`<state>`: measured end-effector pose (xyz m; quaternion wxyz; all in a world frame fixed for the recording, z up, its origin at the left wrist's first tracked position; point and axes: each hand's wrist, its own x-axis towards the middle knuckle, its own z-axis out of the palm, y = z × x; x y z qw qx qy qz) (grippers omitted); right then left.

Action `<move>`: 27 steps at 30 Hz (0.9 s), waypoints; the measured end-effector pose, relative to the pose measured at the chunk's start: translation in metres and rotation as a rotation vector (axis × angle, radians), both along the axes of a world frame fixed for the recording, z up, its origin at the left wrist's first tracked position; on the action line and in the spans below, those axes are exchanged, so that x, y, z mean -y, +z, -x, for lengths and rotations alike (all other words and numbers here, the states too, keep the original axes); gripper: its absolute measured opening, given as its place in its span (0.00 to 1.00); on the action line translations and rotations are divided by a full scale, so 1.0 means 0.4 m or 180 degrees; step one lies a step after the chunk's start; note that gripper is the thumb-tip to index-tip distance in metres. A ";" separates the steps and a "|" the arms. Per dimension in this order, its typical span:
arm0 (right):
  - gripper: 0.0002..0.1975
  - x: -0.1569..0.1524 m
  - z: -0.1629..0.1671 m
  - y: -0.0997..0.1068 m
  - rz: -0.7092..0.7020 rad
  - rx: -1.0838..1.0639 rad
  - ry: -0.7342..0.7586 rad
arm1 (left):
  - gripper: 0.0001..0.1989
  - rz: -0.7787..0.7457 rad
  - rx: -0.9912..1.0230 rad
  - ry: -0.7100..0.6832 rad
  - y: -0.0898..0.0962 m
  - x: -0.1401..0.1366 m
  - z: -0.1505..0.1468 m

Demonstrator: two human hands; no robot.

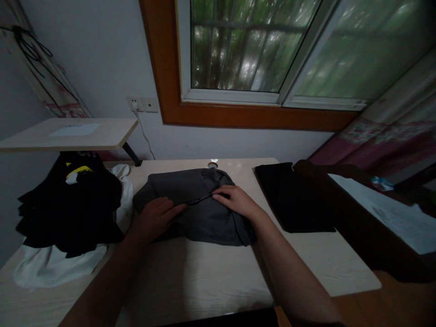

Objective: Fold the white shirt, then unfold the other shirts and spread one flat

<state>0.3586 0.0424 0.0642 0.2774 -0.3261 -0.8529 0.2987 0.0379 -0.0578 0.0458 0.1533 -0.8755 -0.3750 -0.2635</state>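
Observation:
A dark grey garment lies folded into a rough rectangle on the pale wooden table in front of me. Across its middle runs a dark raised edge or seam. At the left end of that edge, my left hand is closed, thumb and fingers pinching the cloth. On the right, my right hand pinches the same edge between thumb and fingertips, its forearm crossing the table. The garment's exact kind cannot be made out. Part of its left side is hidden under my left hand.
A stack of black clothes sits on white cloth at the left, below a raised shelf. Folded black cloth lies on the table at right. Beyond stands dark furniture with papers.

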 end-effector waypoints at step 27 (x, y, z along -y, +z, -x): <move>0.06 0.048 0.067 -0.002 -0.1155 0.1540 -0.0414 | 0.15 -0.0522 0.1398 0.0016 -0.008 0.043 0.022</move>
